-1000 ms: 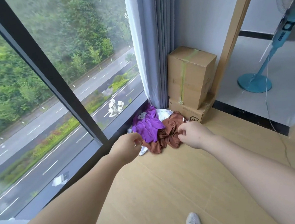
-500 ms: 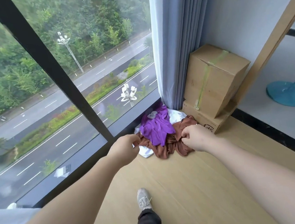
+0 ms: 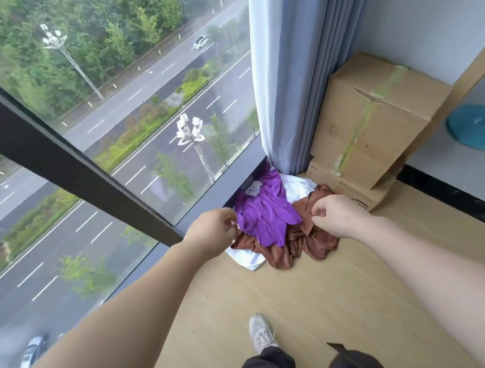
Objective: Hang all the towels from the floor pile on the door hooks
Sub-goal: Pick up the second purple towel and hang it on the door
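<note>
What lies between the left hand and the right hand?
In the head view, the crumpled purple towel appears between the left hand and right hand, over a brown towel.

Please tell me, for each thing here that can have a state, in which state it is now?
Purple towel: crumpled, lying on top of the others.
Brown towel: crumpled, partly under the purple one.
White towel: lowest, mostly covered.
Left hand: fingers curled; grip unclear.
Right hand: fingers curled; grip unclear.
Curtain: bunched in the corner.
Upper box: closed, taped, stacked on the lower box.
</note>
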A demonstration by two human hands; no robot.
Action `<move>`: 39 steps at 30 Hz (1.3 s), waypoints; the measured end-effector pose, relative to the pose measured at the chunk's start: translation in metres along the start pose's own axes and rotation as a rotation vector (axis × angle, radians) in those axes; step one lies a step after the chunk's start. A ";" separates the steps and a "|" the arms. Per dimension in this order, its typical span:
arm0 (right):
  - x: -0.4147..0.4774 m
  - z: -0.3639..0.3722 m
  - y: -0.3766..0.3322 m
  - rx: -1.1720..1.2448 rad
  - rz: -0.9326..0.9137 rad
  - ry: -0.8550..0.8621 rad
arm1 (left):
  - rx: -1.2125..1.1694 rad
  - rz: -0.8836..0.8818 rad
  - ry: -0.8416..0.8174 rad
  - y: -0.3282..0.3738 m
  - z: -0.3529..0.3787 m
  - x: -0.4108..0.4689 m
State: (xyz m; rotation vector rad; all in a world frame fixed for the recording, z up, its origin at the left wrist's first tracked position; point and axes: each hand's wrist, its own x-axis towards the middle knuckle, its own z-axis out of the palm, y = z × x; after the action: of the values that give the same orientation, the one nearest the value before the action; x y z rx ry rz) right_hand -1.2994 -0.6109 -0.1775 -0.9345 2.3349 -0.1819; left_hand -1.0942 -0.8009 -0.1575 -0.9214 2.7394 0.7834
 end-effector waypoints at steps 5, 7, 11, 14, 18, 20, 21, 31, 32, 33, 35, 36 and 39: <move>0.045 -0.001 0.007 0.002 0.054 -0.036 | -0.007 -0.007 -0.047 -0.016 0.001 0.054; 0.063 -0.003 0.014 0.011 0.076 -0.054 | -0.010 -0.019 -0.076 -0.018 0.006 0.074; 0.103 -0.003 0.031 0.031 0.090 -0.088 | -0.005 -0.050 -0.138 -0.017 0.018 0.111; 0.136 -0.002 0.045 0.048 0.076 -0.135 | -0.012 -0.095 -0.153 -0.015 0.029 0.135; 0.177 0.001 0.071 0.065 0.084 -0.206 | 0.000 -0.161 -0.198 -0.010 0.047 0.173; 0.199 0.004 0.087 0.075 0.103 -0.236 | 0.010 -0.163 -0.226 -0.010 0.058 0.196; 0.209 0.007 0.095 0.085 0.116 -0.250 | 0.014 -0.161 -0.231 -0.010 0.063 0.207; 0.310 0.084 0.136 0.060 0.233 -0.341 | 0.038 -0.128 -0.329 -0.054 0.148 0.312; 0.321 0.098 0.137 0.062 0.247 -0.346 | 0.041 -0.123 -0.341 -0.064 0.161 0.324; 0.333 0.112 0.139 0.067 0.260 -0.345 | 0.041 -0.124 -0.347 -0.075 0.176 0.335; 0.359 0.145 0.143 0.076 0.275 -0.347 | 0.042 -0.124 -0.364 -0.098 0.206 0.355; 0.372 0.162 0.145 0.071 0.279 -0.351 | 0.048 -0.117 -0.382 -0.109 0.222 0.365; 0.411 0.218 0.152 0.050 0.283 -0.373 | 0.064 -0.076 -0.432 -0.145 0.268 0.389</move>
State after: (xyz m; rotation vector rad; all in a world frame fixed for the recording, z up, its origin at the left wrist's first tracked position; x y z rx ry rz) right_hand -1.4924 -0.7507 -0.6052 -0.5485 2.0735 0.0473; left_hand -1.3262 -0.9621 -0.5635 -0.7359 2.3279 0.7708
